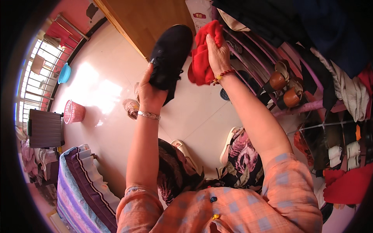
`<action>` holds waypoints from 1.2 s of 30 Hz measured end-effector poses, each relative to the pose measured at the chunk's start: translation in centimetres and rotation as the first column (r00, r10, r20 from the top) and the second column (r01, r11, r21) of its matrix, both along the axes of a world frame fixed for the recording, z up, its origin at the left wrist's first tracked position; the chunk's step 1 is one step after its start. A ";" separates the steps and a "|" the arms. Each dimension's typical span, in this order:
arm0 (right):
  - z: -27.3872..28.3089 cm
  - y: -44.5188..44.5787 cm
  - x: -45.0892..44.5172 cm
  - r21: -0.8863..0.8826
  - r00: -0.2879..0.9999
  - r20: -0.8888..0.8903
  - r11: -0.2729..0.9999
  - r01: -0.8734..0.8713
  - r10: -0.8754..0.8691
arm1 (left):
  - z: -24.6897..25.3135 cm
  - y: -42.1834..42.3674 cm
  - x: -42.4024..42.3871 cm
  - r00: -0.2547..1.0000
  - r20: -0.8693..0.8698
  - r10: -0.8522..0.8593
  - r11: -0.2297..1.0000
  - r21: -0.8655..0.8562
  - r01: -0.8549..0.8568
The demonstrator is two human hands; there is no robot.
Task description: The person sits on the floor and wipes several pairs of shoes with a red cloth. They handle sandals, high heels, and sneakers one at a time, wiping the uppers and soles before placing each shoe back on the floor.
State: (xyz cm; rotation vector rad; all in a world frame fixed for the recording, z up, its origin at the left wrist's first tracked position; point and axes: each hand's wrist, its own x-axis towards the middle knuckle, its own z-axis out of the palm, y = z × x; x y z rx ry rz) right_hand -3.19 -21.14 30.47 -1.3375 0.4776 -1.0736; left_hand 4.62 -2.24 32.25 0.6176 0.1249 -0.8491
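A black lace-up shoe [172,55] is in my left hand [153,93], its toe pointing away from me; the thumb lies along the shoe's near side and the fingers are hidden beneath it. Bunched in my right hand [218,55] is a red cloth [202,62], held just to the right of the shoe and apart from it. Both hands are raised in front of me above the tiled floor. A pair of pale pink shoes [131,108] stands on the floor below my left wrist, partly hidden by it.
On the right, a pink metal rack [310,107] holds brown shoes [278,80] and hanging clothes. A wooden door [145,20] stands ahead. Leftward are a pink basket [74,112], a grey suitcase [46,128], a blue basin [64,73] and a bed's corner with a striped cover [78,186].
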 end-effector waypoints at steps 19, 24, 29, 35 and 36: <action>3.6 2.4 -2.3 -0.727 0.980 -0.071 0.682 0.076 -0.185 | -2.0 -1.2 -0.6 0.990 0.024 -0.137 0.985 0.105 0.134; 0.8 4.5 -1.2 -0.685 0.773 -0.589 0.653 -0.323 -0.236 | -1.4 -1.4 -1.9 0.989 0.088 -0.118 0.965 0.247 0.093; 0.6 9.0 -2.6 -0.250 0.855 -0.398 0.857 -0.451 0.334 | -3.2 0.5 1.9 0.999 -0.003 0.051 0.993 0.105 -0.050; 2.4 9.3 -4.3 -0.169 0.607 -0.414 0.598 -0.784 0.678 | -4.0 0.7 4.5 0.995 0.098 0.023 0.990 0.134 -0.036; 3.0 8.6 -4.2 -0.266 0.760 -0.276 0.713 -0.649 0.589 | -4.0 0.6 4.0 0.991 0.094 0.091 0.981 0.163 -0.105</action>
